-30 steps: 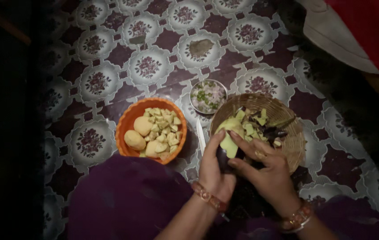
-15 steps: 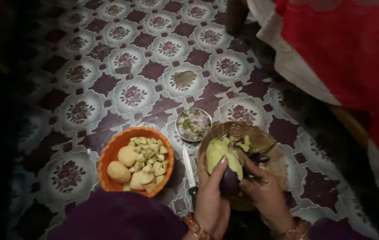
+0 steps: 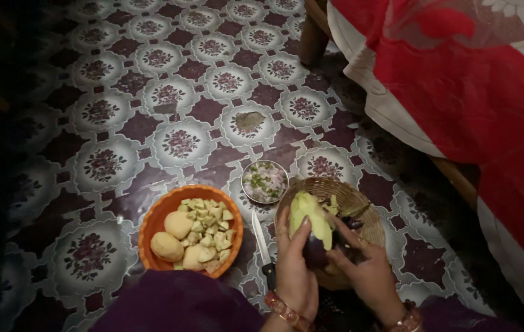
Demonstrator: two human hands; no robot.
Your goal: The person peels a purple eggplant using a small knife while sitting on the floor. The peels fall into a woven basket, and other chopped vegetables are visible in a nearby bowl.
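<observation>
My left hand [image 3: 294, 264] and my right hand [image 3: 363, 270] both grip a partly peeled aubergine [image 3: 311, 224], pale green on top and dark purple at the bottom. I hold it over a woven basket [image 3: 363, 206] that has peels and cut pieces in it. A knife [image 3: 262, 243] lies on the floor just left of my left hand, its blade pointing away from me. An orange bowl [image 3: 157, 218] with peeled potatoes and potato chunks stands further left.
A small steel bowl [image 3: 264, 181] of chopped onion and green bits sits behind the basket. A bed with red and white cloth [image 3: 477, 104] fills the right side, one wooden leg [image 3: 311, 37] at the top. Patterned floor covering [image 3: 182, 110] spreads to the left.
The view has tilted upward, so bowls, basket and hands sit lower in the picture and more of the bed shows. Both hands keep hold of the aubergine over the basket.
</observation>
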